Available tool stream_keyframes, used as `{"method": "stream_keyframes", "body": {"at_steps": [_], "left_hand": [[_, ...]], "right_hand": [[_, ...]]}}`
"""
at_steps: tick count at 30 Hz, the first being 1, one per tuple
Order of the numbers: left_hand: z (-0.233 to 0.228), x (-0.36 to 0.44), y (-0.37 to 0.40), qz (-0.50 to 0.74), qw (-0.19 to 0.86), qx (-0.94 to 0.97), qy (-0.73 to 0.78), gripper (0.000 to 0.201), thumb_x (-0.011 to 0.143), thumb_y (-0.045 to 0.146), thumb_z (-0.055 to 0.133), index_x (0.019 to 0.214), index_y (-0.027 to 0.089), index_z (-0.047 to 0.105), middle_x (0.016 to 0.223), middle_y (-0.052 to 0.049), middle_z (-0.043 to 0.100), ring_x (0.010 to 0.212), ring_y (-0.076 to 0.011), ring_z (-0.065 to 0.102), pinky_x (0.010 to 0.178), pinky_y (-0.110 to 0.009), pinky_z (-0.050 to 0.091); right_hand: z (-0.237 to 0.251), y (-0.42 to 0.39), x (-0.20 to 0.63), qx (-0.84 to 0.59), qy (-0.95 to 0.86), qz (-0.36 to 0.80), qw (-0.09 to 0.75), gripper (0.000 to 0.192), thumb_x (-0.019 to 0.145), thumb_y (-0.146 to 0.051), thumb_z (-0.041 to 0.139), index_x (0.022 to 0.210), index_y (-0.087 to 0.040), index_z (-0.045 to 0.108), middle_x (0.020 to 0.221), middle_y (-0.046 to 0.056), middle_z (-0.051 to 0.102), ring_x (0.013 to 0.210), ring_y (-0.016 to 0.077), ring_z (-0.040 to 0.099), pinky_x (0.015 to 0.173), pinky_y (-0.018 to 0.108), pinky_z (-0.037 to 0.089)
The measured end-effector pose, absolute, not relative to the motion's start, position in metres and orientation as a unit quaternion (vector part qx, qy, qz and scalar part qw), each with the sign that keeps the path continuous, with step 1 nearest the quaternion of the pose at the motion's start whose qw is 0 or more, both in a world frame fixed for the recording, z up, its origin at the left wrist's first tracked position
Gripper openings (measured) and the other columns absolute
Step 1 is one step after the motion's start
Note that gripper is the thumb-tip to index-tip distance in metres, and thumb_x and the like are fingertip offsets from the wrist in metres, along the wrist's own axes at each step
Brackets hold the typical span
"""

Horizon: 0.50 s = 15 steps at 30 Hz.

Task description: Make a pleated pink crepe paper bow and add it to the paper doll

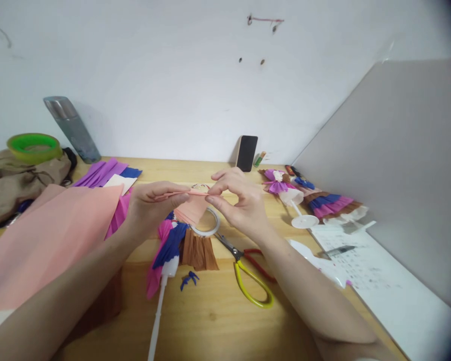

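A folded piece of peach crepe paper [193, 206] is stretched between my two hands above the table. My left hand [150, 204] pinches its left end between thumb and fingers. At the other end, the thumb and forefinger of my right hand [242, 200] close on the top edge. Below lie a roll of tape [206, 231], a brown crepe paper piece [200, 250] and a blue and pink crepe paper doll shape [170, 245] on a white stick [157, 321]. Scissors [248, 265] with one red and one yellow handle lie under my right forearm.
A large peach paper sheet [56, 235] covers the left side, beside purple crepe paper [101, 173]. Farther back stand a bottle [75, 130] and a phone [247, 153] against the wall. On the right are paper dolls [276, 181], a cutter knife [340, 250] and a written sheet [387, 281].
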<state>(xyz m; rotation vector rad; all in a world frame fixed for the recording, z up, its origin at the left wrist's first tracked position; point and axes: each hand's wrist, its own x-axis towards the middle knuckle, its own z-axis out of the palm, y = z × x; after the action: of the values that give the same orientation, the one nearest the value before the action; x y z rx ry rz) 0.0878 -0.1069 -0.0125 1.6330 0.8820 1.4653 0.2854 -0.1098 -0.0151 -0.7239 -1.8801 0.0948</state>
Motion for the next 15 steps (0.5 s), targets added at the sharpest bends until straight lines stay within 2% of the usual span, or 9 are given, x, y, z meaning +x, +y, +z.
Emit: {"method": "stream_keyframes", "body": {"at_steps": [3, 7, 11, 12, 15], "left_hand": [[-0.010, 0.082, -0.103, 0.574, 0.360, 0.634, 0.373, 0.006, 0.063, 0.020, 0.080, 0.069, 0.022, 0.078, 0.068, -0.002, 0.076, 0.063, -0.0185, 0.071, 0.064, -0.029, 0.060], [-0.011, 0.076, -0.095, 0.585, 0.390, 0.599, 0.384, 0.004, 0.062, 0.019, 0.078, 0.065, 0.021, 0.077, 0.062, -0.002, 0.074, 0.058, -0.0183, 0.069, 0.059, -0.029, 0.060], [-0.014, 0.076, -0.089, 0.592, 0.441, 0.559, 0.378, 0.003, 0.064, 0.018, 0.075, 0.063, 0.020, 0.075, 0.060, -0.002, 0.072, 0.056, -0.0175, 0.067, 0.058, -0.029, 0.059], [-0.014, 0.077, -0.089, 0.594, 0.457, 0.547, 0.374, 0.003, 0.064, 0.018, 0.076, 0.062, 0.020, 0.075, 0.059, -0.002, 0.072, 0.055, -0.0172, 0.067, 0.058, -0.028, 0.059], [-0.014, 0.081, -0.091, 0.596, 0.502, 0.511, 0.363, 0.005, 0.061, 0.018, 0.078, 0.060, 0.020, 0.074, 0.058, -0.001, 0.071, 0.055, -0.0156, 0.066, 0.057, -0.026, 0.058]], "right_hand": [[-0.009, -0.107, 0.294, -0.293, -0.795, 0.033, 0.531, 0.013, 0.082, -0.013, 0.067, 0.073, -0.023, 0.065, 0.067, 0.000, 0.066, 0.090, 0.0231, 0.064, 0.084, 0.041, 0.049], [-0.005, -0.103, 0.304, -0.300, -0.782, 0.046, 0.545, 0.014, 0.080, -0.011, 0.068, 0.071, -0.022, 0.065, 0.069, 0.000, 0.066, 0.092, 0.0225, 0.064, 0.086, 0.040, 0.048], [-0.005, -0.103, 0.309, -0.342, -0.733, 0.139, 0.571, 0.003, 0.078, -0.018, 0.070, 0.078, -0.020, 0.068, 0.075, 0.002, 0.067, 0.083, 0.0195, 0.065, 0.080, 0.037, 0.051], [-0.005, -0.104, 0.308, -0.353, -0.716, 0.188, 0.572, 0.008, 0.077, -0.021, 0.072, 0.085, -0.020, 0.069, 0.075, 0.001, 0.067, 0.077, 0.0180, 0.065, 0.075, 0.035, 0.052], [-0.004, -0.109, 0.300, -0.369, -0.659, 0.371, 0.540, 0.040, 0.074, -0.030, 0.075, 0.111, -0.021, 0.063, 0.068, -0.003, 0.065, 0.057, 0.0139, 0.063, 0.058, 0.030, 0.053]]}}
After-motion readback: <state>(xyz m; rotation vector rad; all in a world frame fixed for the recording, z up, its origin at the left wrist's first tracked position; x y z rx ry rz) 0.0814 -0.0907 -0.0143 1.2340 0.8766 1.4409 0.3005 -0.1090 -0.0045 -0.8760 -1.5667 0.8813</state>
